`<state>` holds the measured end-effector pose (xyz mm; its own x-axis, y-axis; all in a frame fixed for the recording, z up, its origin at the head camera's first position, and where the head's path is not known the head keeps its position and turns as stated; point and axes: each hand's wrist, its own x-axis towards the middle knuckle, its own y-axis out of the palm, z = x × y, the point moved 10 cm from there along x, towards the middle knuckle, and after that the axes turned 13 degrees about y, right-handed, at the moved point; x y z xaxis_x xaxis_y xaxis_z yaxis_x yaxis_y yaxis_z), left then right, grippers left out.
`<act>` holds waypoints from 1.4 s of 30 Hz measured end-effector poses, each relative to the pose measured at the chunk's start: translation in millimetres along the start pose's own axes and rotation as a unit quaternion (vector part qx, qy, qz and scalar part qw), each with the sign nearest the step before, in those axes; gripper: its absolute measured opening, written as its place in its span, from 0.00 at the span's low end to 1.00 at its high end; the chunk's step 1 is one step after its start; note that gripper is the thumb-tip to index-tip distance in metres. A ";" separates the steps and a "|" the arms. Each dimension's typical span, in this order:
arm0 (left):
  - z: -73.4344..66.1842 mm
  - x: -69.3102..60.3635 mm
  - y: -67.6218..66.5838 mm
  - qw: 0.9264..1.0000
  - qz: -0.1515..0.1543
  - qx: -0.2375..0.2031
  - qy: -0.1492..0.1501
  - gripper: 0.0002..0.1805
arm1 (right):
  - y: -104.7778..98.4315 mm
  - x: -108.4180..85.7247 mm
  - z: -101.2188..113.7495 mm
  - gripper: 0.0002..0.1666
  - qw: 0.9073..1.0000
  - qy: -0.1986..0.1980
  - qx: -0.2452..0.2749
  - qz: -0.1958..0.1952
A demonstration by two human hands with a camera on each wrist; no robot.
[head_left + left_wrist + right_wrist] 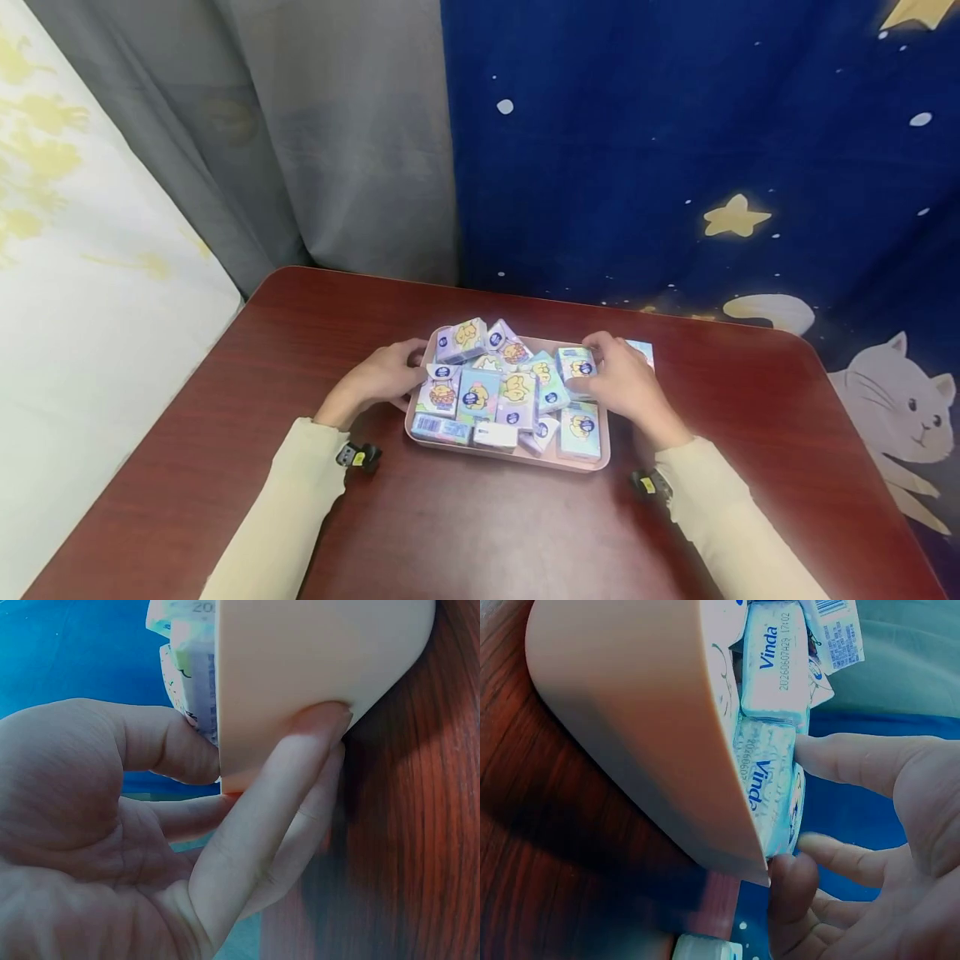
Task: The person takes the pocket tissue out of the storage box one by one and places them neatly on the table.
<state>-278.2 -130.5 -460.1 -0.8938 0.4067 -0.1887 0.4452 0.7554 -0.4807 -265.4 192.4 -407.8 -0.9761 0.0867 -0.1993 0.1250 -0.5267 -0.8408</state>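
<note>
A shallow pink tray (510,457) sits on the table, heaped with small tissue packs (517,396) in pastel cartoon wrappers. My left hand (386,372) grips the tray's left side; in the left wrist view the thumb is at the rim and fingers (262,817) lie against the outer wall. At the back right corner my right hand (628,385) pinches a tissue pack (576,364) between thumb and fingers. In the right wrist view that same pack (763,780), lettered "Vinda", lies inside the rim, and one finger touches the tray's corner.
Beyond my right hand another tissue pack (642,351) lies on the table, partly hidden. The reddish-brown wooden table (495,533) ends at a grey curtain (352,133) and a blue star-patterned curtain (600,167). A white patterned cloth (90,275) hangs at the left.
</note>
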 end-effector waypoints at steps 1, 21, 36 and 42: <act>0.1 -0.7 -0.7 1.000 0.000 0.000 0.000 0.34 | 0.9 -0.6 2.0 0.41 1.000 0.000 -0.004 0.001; -0.9 -2.3 -1.5 1.000 -0.003 0.015 0.003 0.33 | -1.6 -0.6 -3.0 0.36 0.998 -0.005 0.052 0.033; -1.4 -1.8 -2.2 1.000 -0.003 0.010 0.007 0.33 | -12.6 1.4 -21.8 0.34 0.966 0.023 0.236 0.100; -0.6 -1.1 -1.6 1.000 -0.002 0.007 0.007 0.33 | -21.5 2.4 -38.0 0.35 0.939 0.040 0.318 0.125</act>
<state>-277.9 -131.9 -458.6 -0.8945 0.4112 -0.1752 0.4412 0.7492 -0.4941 -263.6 236.0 -409.3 -0.9104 -0.0569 -0.4099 0.1924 -0.9351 -0.2976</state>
